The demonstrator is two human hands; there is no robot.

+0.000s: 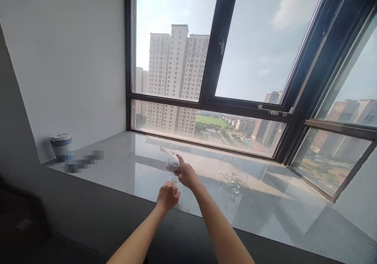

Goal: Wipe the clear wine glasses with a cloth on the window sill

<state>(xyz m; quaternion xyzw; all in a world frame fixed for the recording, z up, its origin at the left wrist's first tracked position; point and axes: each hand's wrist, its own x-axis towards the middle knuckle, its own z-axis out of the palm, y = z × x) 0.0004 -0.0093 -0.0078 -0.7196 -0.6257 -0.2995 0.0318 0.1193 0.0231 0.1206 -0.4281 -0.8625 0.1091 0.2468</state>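
Near the front edge of the glossy windowsill [147, 181], my left hand [168, 196] is closed, gripping the lower part of a clear stemmed glass [174, 178]. The glass is see-through, so its outline is hard to make out. Just above and beyond it, my right hand [186, 173] pinches a bunched white cloth [172, 164] against the glass, its index finger stretched forward. Faint glass curves show behind the cloth; whether they belong to the same glass I cannot tell. Several clear stemmed glasses [235, 190] sit together on the sill to the right, some seemingly lying down.
A blue-and-white tub [61, 147] with a lid stands at the sill's left end by the wall. Beside it lies a blurred-out patch [84, 161]. Dark window frames [210, 107] rise along the back, and the right-hand sash [330, 162] is lower over the sill.
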